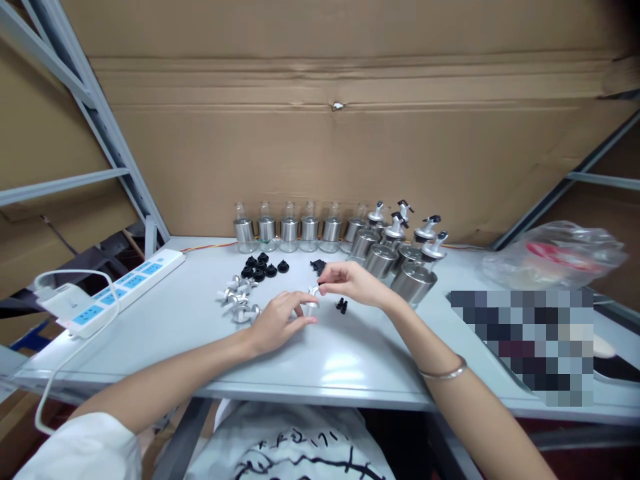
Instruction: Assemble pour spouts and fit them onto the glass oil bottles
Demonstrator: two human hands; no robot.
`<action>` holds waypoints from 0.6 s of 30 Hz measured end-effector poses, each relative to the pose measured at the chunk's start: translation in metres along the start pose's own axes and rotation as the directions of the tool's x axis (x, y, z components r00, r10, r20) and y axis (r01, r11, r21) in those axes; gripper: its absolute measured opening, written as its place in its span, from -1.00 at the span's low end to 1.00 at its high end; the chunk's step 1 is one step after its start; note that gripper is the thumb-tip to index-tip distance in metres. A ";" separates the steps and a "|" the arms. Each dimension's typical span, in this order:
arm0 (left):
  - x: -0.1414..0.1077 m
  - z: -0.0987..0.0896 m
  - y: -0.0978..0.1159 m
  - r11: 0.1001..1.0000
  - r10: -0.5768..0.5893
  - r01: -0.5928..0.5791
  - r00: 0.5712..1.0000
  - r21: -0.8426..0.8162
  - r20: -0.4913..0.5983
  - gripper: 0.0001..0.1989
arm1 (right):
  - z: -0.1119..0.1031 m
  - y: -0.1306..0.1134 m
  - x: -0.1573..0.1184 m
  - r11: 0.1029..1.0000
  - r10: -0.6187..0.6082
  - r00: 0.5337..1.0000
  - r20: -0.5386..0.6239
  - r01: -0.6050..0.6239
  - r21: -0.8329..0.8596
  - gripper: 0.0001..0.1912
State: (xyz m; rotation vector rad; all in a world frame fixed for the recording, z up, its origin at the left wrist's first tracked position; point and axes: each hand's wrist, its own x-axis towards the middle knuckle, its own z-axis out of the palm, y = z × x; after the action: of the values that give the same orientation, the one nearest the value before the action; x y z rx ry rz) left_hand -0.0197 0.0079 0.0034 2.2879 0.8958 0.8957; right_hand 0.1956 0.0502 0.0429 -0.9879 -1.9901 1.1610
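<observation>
One white power strip lies along the table's left edge, silver pourers and black stoppers to its right; between front and back edges, the left hand has thumb and forefinger around a single pourer, whose upper end the right hand's fingertips pinch, near small black nozzles, spouted bottles toward the back edge

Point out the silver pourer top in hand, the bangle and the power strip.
Silver pourer top [311,309], head view: its wide base.
Bangle [443,376], head view: its band.
Power strip [126,289], head view: its socket face.
</observation>
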 end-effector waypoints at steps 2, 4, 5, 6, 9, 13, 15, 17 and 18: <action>0.000 -0.001 0.000 1.000 0.003 -0.003 1.000 0.015 -0.009 -0.75 | -0.002 -0.001 0.000 0.997 0.034 0.999 0.032 -0.036 0.073 -0.77; 0.000 -0.001 0.000 0.999 0.018 -0.018 1.000 0.026 -0.005 -0.75 | -0.003 -0.002 -0.001 0.993 0.046 0.998 0.033 -0.049 0.106 -0.77; 0.000 -0.002 0.000 0.999 0.025 -0.025 1.000 0.029 0.001 -0.75 | -0.003 -0.002 -0.001 0.992 0.046 0.999 0.029 -0.049 0.115 -0.77; -0.001 -0.001 -0.001 0.999 0.030 -0.030 1.000 0.030 0.007 -0.75 | -0.003 -0.003 -0.001 0.991 0.046 0.999 0.027 -0.049 0.122 -0.77; -0.001 -0.001 -0.003 0.999 0.031 -0.033 0.999 0.041 0.032 -0.74 | -0.002 -0.003 -0.001 0.987 0.050 0.998 0.032 -0.054 0.151 -0.76; -0.002 0.000 -0.004 0.995 0.061 -0.064 0.997 0.073 0.046 -0.74 | 0.001 -0.007 -0.001 0.985 0.052 0.997 0.055 -0.060 0.160 -0.73; -0.002 0.000 -0.004 0.993 0.080 -0.085 0.995 0.083 0.058 -0.74 | 0.002 -0.009 -0.002 0.988 0.056 0.996 0.068 -0.065 0.141 -0.71; -0.002 0.000 -0.005 0.991 0.101 -0.106 0.993 0.082 0.063 -0.75 | 0.004 -0.011 -0.002 0.993 0.063 0.995 0.074 -0.070 0.100 -0.67; -0.002 0.000 -0.005 0.990 0.110 -0.115 0.992 0.081 0.058 -0.75 | 0.004 -0.011 -0.002 0.995 0.064 0.995 0.072 -0.069 0.072 -0.66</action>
State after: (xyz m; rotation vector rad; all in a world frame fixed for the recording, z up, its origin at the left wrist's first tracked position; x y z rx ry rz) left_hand -0.0225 0.0092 -0.0009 2.4435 0.8020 0.8538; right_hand 0.1901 0.0429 0.0505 -0.9945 -1.9655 1.3130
